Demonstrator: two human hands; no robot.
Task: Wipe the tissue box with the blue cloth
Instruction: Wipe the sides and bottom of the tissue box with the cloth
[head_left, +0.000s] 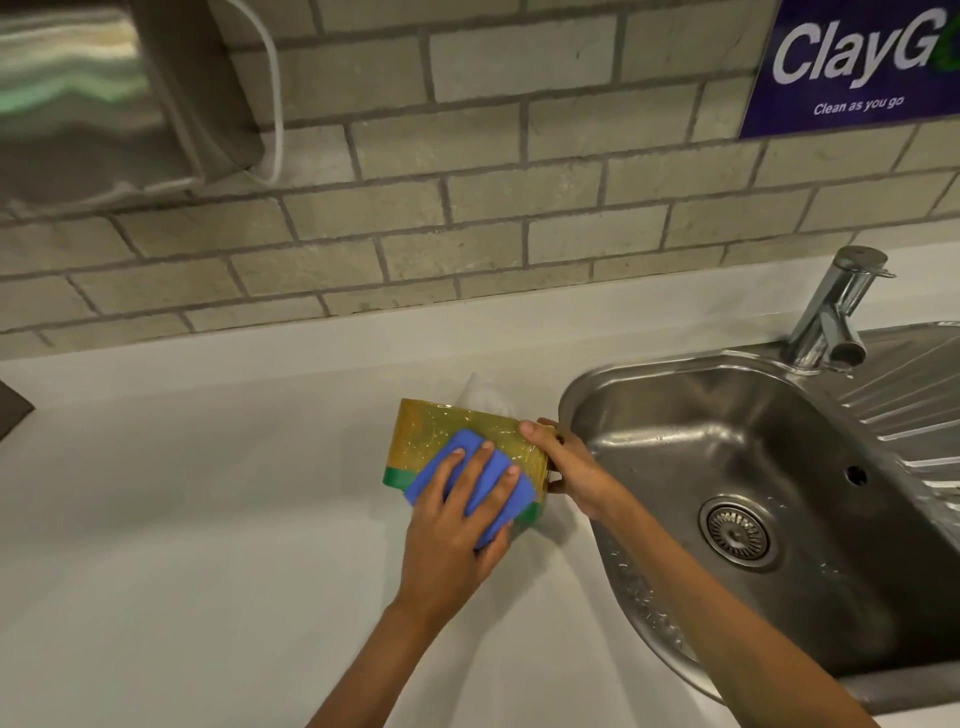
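A yellow and green tissue box (431, 431) wrapped in shiny plastic is tipped up on the white counter, its broad side facing me, and a white tissue (480, 392) pokes out behind it. My left hand (454, 535) presses a folded blue cloth (462, 457) flat against that side with spread fingers. My right hand (569, 470) grips the box's right end, thumb on the top edge.
A steel sink (727, 431) with a drain and a chrome tap (836, 312) lies just right of the box. The white counter (208, 519) stretches left. A brick-tile wall (467, 208), a metal dispenser (93, 98) and a purple sign (857, 67) stand behind.
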